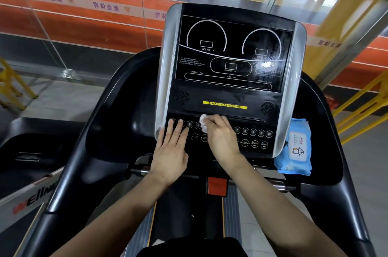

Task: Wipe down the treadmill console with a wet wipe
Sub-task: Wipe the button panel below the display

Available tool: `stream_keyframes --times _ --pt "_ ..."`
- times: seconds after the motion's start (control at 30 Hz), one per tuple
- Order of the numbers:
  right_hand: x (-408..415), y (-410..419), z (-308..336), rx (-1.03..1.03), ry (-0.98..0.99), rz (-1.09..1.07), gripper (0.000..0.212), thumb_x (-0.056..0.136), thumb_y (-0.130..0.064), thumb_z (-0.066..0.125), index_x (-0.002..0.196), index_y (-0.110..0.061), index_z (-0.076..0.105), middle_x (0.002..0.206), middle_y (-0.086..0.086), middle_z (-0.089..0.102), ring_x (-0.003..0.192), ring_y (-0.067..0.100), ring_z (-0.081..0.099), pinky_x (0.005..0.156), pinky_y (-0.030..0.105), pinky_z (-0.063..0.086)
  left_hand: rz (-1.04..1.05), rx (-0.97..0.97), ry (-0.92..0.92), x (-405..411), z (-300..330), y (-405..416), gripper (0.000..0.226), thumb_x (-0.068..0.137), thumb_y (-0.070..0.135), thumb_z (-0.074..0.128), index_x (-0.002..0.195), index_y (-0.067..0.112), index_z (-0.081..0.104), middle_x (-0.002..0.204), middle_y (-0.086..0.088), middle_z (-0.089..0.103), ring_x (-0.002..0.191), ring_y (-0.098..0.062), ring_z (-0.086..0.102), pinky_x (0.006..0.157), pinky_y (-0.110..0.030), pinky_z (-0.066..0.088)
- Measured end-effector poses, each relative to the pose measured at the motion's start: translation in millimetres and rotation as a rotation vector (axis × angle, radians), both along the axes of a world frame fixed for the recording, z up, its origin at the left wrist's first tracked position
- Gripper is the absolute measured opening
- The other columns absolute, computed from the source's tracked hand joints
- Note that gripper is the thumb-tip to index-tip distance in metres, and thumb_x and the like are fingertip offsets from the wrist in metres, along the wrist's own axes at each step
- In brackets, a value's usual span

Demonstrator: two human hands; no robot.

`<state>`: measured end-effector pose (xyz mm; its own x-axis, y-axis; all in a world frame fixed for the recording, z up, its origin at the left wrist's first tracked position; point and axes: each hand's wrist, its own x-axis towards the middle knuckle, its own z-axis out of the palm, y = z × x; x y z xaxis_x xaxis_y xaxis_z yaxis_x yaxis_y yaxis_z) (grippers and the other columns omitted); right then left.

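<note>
The treadmill console fills the middle of the head view: a black display panel with silver side trims and rows of round buttons along its lower part. My right hand grips a crumpled white wet wipe and holds it against the button row just below the yellow strip. My left hand rests flat with straight fingers on the console's lower left corner, over the leftmost buttons. Wet streaks show on the right side of the display.
A blue pack of wet wipes lies in the tray to the right of the console. Black handrails curve down both sides. An orange safety key block sits below the console. A glass wall stands beyond the machine.
</note>
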<state>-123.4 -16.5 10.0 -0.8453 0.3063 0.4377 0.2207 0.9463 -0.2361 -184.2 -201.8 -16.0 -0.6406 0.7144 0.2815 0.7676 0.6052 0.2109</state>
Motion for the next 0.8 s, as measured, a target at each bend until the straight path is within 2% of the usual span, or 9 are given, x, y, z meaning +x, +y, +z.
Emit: stream_keyframes --times 0.1,0.23,0.47,0.57,0.67,0.8 --pt "26 31 -5 -0.002 0.002 -0.112 0.038 0.085 -0.001 0.071 0.121 -0.014 0.070 0.121 0.002 0.064 0.108 0.022 0.055 0.083 0.041 0.058 -0.007 0.000 -0.003 0 -2 -4 0.075 0.090 0.019 0.056 0.160 0.012 0.030 0.173 -0.009 0.012 0.160 -0.029 -0.005 0.128 -0.055 0.010" --pt "34 36 -8 0.052 0.074 -0.125 0.039 0.077 0.005 0.079 0.114 -0.008 0.073 0.112 0.007 0.067 0.099 0.027 0.061 0.079 0.040 0.060 0.006 -0.001 -0.010 -7 -3 -12 0.074 0.090 0.019 0.057 0.160 0.012 0.032 0.173 -0.009 0.013 0.160 -0.030 -0.004 0.128 -0.054 0.012" --pt "-29 -33 0 0.014 0.082 0.036 0.030 0.083 -0.003 0.076 0.112 -0.012 0.073 0.107 -0.002 0.067 0.093 0.021 0.057 0.072 0.032 0.057 0.047 0.003 -0.034 -19 2 -27 0.078 0.089 0.017 0.053 0.161 0.009 0.026 0.174 -0.011 0.006 0.160 -0.026 -0.008 0.129 -0.052 0.010" --pt "-33 -41 -1 0.027 0.039 0.044 0.035 0.082 -0.002 0.075 0.116 -0.010 0.072 0.110 0.000 0.066 0.098 0.022 0.058 0.069 0.037 0.059 0.046 -0.011 -0.037 -19 2 -32 0.079 0.090 0.018 0.054 0.162 0.009 0.023 0.174 -0.011 0.004 0.160 -0.025 -0.009 0.129 -0.051 0.010" --pt "-16 -26 -5 0.035 0.010 -0.021 0.040 0.080 0.001 0.076 0.118 -0.009 0.072 0.118 0.001 0.065 0.104 0.024 0.058 0.073 0.040 0.060 0.036 -0.013 -0.045 -21 1 -35 0.078 0.091 0.019 0.055 0.162 0.009 0.024 0.174 -0.010 0.003 0.160 -0.024 -0.009 0.129 -0.051 0.010" --pt "-12 -21 -8 0.066 -0.008 -0.038 0.042 0.079 0.002 0.076 0.118 -0.012 0.070 0.114 0.000 0.064 0.098 0.023 0.056 0.080 0.038 0.057 0.050 -0.020 -0.075 -26 -1 -41 0.077 0.093 0.021 0.051 0.163 0.009 0.021 0.174 -0.008 -0.003 0.160 -0.024 -0.010 0.130 -0.048 0.007"
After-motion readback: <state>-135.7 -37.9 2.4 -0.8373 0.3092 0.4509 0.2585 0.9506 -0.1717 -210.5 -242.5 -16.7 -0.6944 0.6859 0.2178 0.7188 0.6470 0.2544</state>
